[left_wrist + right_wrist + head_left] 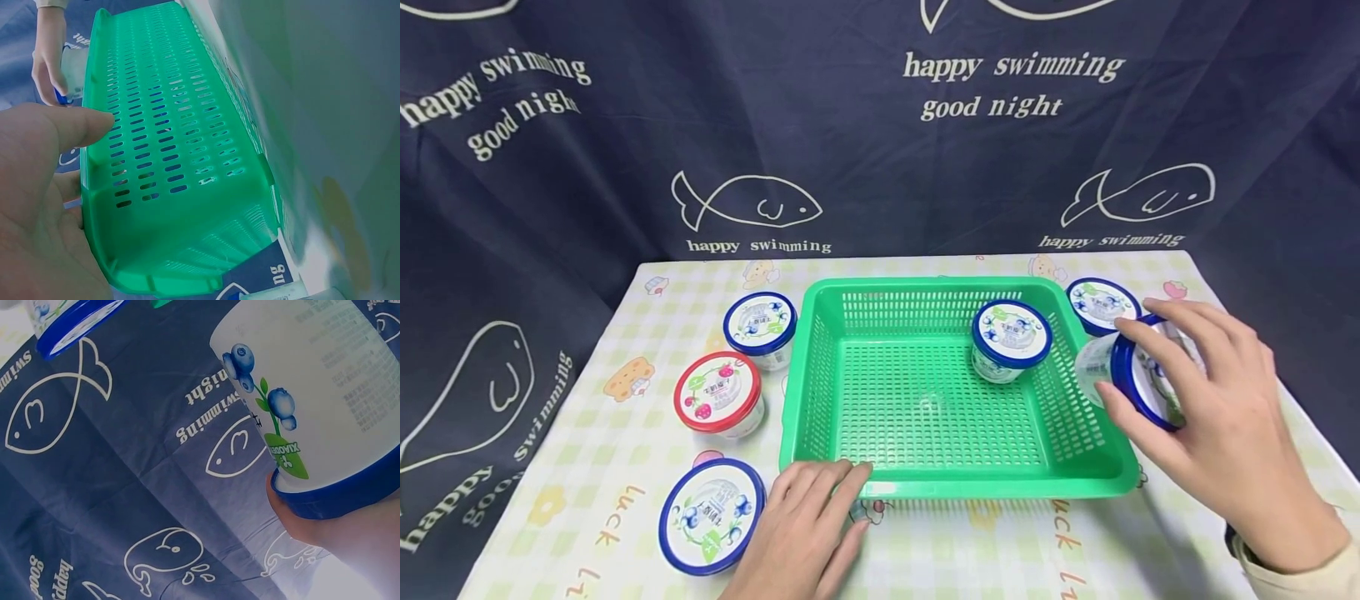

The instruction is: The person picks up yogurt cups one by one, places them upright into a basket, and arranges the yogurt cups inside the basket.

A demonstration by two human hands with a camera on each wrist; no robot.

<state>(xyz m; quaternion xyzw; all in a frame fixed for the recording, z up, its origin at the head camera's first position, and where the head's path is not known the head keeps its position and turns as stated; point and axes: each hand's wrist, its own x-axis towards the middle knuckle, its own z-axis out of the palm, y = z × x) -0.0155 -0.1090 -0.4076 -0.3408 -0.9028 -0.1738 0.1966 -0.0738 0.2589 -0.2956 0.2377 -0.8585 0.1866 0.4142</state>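
Note:
My right hand (1232, 433) grips a white cup with a blue lid (1148, 392) by its lid, just over the right rim of the green basket (940, 487). The cup is tilted, its lid turned toward my palm, and blueberries are printed on its side (319, 406). At the basket's near left corner, my left hand (808, 521) holds the rim. Its thumb (94, 125) presses the outer wall and the fingers go over the edge, partly hidden. One blue-lidded cup (1011, 333) stands upright inside the basket, toward the right.
Left of the basket stand a blue-lidded cup (760, 323), a red-lidded cup (717, 392) and another blue-lidded cup (709, 517) close to my left hand. Behind the held cup is one more blue-lidded cup (1101, 305). A dark printed curtain (880, 150) hangs behind the checked tablecloth (587, 467).

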